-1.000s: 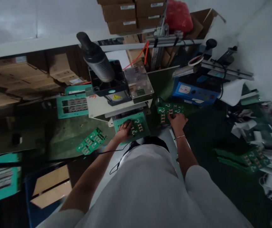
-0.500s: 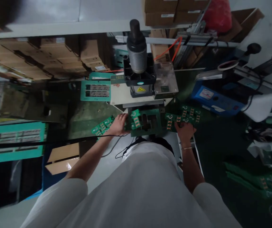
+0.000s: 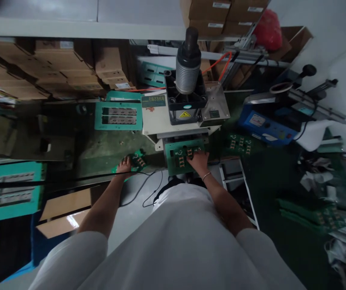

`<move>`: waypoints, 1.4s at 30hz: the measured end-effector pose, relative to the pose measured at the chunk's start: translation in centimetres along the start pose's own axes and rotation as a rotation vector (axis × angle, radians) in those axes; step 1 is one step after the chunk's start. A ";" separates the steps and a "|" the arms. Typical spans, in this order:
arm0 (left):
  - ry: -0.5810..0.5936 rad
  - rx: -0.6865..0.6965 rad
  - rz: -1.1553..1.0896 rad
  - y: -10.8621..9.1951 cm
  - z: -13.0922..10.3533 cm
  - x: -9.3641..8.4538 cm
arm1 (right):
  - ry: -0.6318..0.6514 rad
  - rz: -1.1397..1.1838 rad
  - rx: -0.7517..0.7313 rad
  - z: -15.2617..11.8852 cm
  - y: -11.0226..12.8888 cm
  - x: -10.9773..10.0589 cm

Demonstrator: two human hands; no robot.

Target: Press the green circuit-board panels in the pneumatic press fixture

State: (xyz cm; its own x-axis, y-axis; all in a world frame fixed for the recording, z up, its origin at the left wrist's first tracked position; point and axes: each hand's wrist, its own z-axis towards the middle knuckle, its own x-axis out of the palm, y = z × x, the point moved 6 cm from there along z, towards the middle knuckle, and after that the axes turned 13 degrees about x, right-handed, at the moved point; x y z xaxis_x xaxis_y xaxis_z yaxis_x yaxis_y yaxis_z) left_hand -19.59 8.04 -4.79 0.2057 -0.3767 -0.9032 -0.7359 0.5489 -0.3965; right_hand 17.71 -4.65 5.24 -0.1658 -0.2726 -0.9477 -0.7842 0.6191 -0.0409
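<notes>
Green circuit panel (image 3: 181,156) lies flat on the teal fixture plate (image 3: 169,150) at the foot of the press (image 3: 188,100), directly ahead of me. Right hand (image 3: 197,160) rests palm down on the panel's near right part, fingers spread flat; it presses rather than grips, nothing closed in it. A thin bracelet (image 3: 206,175) shows at that wrist.

Left hand (image 3: 124,165) is out to the left, well apart from the fixture, lying on a second green panel (image 3: 137,158) at the bench edge. Fingers look loosely extended over the panel's near end; I cannot tell whether they pinch it or only touch it, the frame is dim and small there.

A black cable (image 3: 144,189) loops from below the left hand toward my body.

Press has a ribbed silver cylinder (image 3: 187,72) on a black housing with a yellow warning label (image 3: 185,114). To its left a teal frame (image 3: 118,116) with two slots lies on the bench. To the right of the fixture, another green panel (image 3: 238,144) lies just in front of a blue machine (image 3: 266,127). More green panels (image 3: 320,215) are piled far right. Cardboard boxes (image 3: 70,68) fill the shelving behind, and a red bag (image 3: 268,25) sits top right.
</notes>
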 end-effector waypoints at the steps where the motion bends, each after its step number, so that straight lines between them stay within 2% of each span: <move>1: -0.032 0.007 -0.001 -0.1 0.7 0.1 | 0.006 -0.008 -0.019 0.1 0.6 0.3; 3: -0.119 0.057 -0.020 -1.1 2.5 0.1 | 0.013 -0.027 -0.060 0.4 1.4 0.7; 6: -0.184 0.260 -0.098 -5.3 5.7 0.2 | 0.007 -0.068 -0.130 0.7 2.1 1.1; 10: -0.059 0.579 -0.153 -13.0 8.1 1.7 | 0.012 -0.117 -0.230 1.2 2.1 1.0; 13: 0.028 0.653 -0.123 -16.4 8.5 3.3 | -0.005 -0.095 -0.271 1.8 0.2 0.8; 16: 0.061 0.644 -0.076 -17.3 8.5 4.7 | -0.042 -0.041 -0.367 2.3 -2.9 1.0; 19: 0.076 0.626 -0.041 -17.2 8.6 5.4 | -0.031 -0.032 -0.491 2.9 -6.0 2.1; 21: 0.079 0.612 -0.025 -17.0 8.5 5.6 | -0.009 -0.044 -0.514 3.5 -7.3 3.0; 28: 0.095 0.552 0.004 -16.2 7.6 5.4 | 0.011 0.034 -0.576 4.5 -7.6 4.4; 31: 0.084 0.543 0.025 -16.6 7.4 5.0 | 0.011 0.133 -0.611 4.7 -7.7 4.8; 33: 0.064 0.575 0.039 -17.8 7.6 4.7 | -0.037 0.258 -0.551 5.6 -8.1 4.9; 34: 0.054 0.603 0.041 -18.7 7.7 4.7 | -0.077 0.336 -0.477 6.4 -8.5 4.9; 38: 0.059 0.715 0.040 -22.6 8.3 5.0 | -0.219 0.601 0.008 12.0 -11.0 5.1; 40: 0.077 0.726 0.054 -23.6 8.5 5.3 | -0.218 0.660 0.189 15.2 -11.8 5.2; 42: 0.090 0.718 0.077 -23.9 8.6 5.6 | -0.180 0.687 0.248 18.2 -11.9 5.1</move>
State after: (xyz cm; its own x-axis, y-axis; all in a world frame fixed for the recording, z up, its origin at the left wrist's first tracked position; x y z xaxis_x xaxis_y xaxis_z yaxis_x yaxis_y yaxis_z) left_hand 4.69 -0.80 -1.72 0.0937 -0.3602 -0.9282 -0.1353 0.9190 -0.3703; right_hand 37.06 -0.02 -4.82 -0.4518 0.3465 -0.8221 -0.3784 0.7600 0.5284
